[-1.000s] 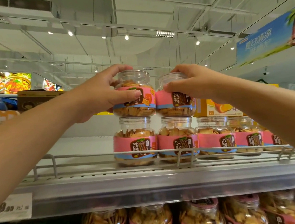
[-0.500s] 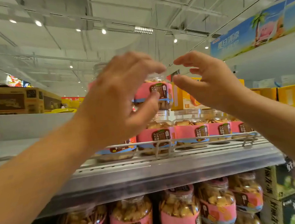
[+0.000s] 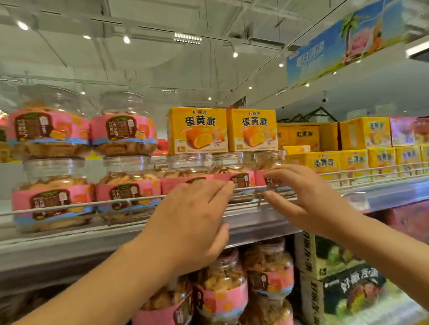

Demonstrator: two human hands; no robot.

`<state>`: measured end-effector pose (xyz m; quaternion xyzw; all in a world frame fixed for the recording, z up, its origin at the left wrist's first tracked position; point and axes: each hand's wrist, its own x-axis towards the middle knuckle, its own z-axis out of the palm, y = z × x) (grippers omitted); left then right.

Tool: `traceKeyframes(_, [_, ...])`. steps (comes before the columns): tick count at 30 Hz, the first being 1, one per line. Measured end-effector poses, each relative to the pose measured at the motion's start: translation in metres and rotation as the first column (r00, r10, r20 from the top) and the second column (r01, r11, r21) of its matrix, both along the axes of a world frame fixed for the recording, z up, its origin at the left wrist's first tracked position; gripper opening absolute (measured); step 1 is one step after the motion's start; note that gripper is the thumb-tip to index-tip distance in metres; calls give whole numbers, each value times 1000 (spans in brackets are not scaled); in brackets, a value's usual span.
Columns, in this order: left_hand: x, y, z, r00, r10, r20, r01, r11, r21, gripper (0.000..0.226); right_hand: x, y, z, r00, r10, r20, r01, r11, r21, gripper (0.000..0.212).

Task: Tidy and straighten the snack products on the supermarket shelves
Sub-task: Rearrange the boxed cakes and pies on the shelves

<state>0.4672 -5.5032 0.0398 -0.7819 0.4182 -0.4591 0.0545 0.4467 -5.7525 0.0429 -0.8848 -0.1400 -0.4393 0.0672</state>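
Running across the scene from left to right, a metal shelf [image 3: 59,243] with a wire front rail [image 3: 64,207] is seen carrying the snack stock. High on the right, a blue banner [image 3: 345,39] with a palm tree is hung below the ceiling; its white characters are too blurred to be read. To the right on the shelf, yellow cartons [image 3: 324,164] printed 蛋黄派 are lined up in stacked rows. Two more yellow boxes [image 3: 197,130] marked 蛋黄派, with a picture of a cut cake, are stood on the lids of the jars in the middle. At the left, clear biscuit jars [image 3: 53,194] with pink labels are set two high in two columns; the dark label panels carry writing that cannot be made out. A single row of the same jars is continued rightwards behind the rail. Further jars [image 3: 219,291] are kept on the shelf below, beside dark boxes [image 3: 349,288] on the right with unclear white writing. The left hand [image 3: 187,221] is raised at the rail with fingers loosely spread, nothing being gripped. The right hand [image 3: 302,201] is likewise held empty, with fingers extended toward a rail-side jar [image 3: 270,162]; contact cannot be confirmed.
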Motion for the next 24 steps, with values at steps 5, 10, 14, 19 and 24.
traceKeyframes(5, [-6, -35, -9, 977, 212, -6, -212, 975, -66, 67, 10, -44, -13, 998, 59, -17, -60, 997, -40, 48])
traceKeyframes(10, [-13, -46, -11, 941, 339, -15, -339, 936, -90, 71, 16, -57, -24, 992, 117, 48, -112, 989, -100, 52])
traceKeyframes(14, [-15, -51, -12, 943, 333, -7, -330, 932, -151, 65, 20, -59, -27, 988, 148, 46, -145, 986, -79, 52])
traceKeyframes(19, [-14, -55, -15, 954, 297, -28, -296, 931, -213, 62, 17, -61, -26, 982, 186, 44, -184, 982, -47, 52])
traceKeyframes(24, [-9, -52, -13, 965, 263, -21, -261, 940, -218, 60, 21, -69, -11, 986, 131, 104, -127, 991, -47, 48])
